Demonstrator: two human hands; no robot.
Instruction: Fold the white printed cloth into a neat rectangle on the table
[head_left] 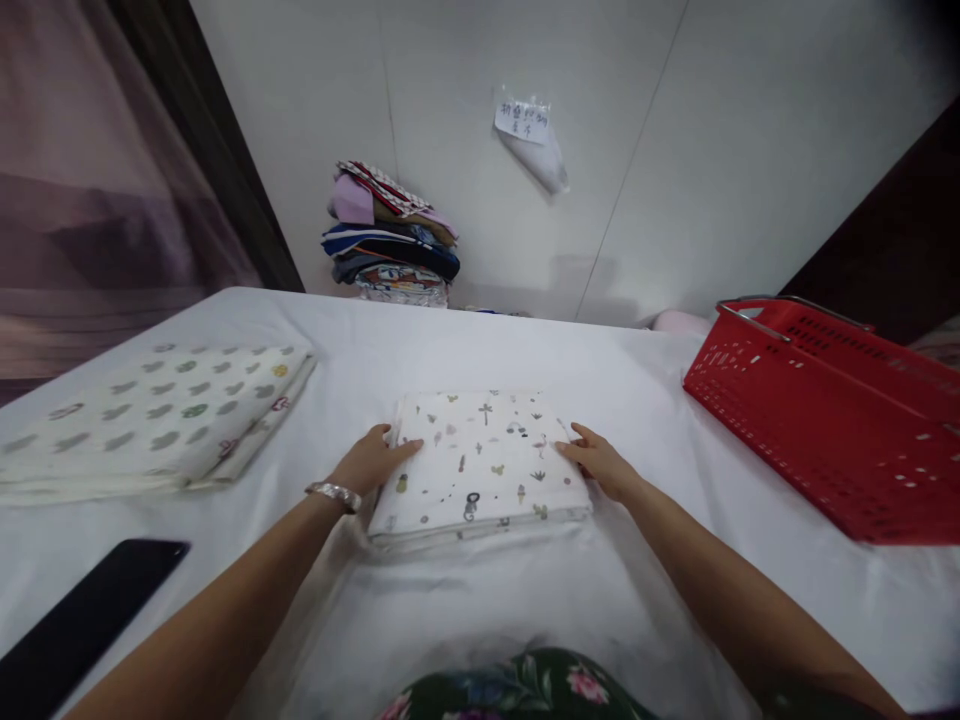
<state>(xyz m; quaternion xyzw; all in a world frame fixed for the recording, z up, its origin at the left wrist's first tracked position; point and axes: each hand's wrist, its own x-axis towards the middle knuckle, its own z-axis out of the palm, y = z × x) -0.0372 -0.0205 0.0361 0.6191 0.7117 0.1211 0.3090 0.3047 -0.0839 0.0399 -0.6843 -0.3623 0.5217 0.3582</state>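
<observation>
Folded white cloth: the white cloth w/ little pics (484,465), e.g. a palm tree, a rainbow & a pink bird, is on the white-covered table (487,345), in the mid., btwn the 2 hands. It lies flat.
L hand: the left hand (367,460) grasps the cloth's L side, thumb on top; some fingers are hidden. A silver bracelet (335,495) is on the wrist.
R hand: the right hand (604,465) grasps the R side, thumb on top too; can't see all the fingers.
L of table: a bigger folded cloth w/ rows of gray blobs (142,420), plus a few green, yellow & red ones. It's well apart from the L hand.
Near L corner: a black phone-like slab (94,610), cut off by the pic edge, near the L arm.
R of table: a big red basket (825,400) w/ holes & metal handles takes up lots of room, well apart from the R hand.
Far edge: a tall pile of folded clothes (397,235), by the wall (675,180).
Wall: a paper sign (525,122) w/ writing, its bottom curled.
Far L: a pinkish curtain (90,200).
Bottom: green flowery clothes (540,685) hide a bit of the near side.
</observation>
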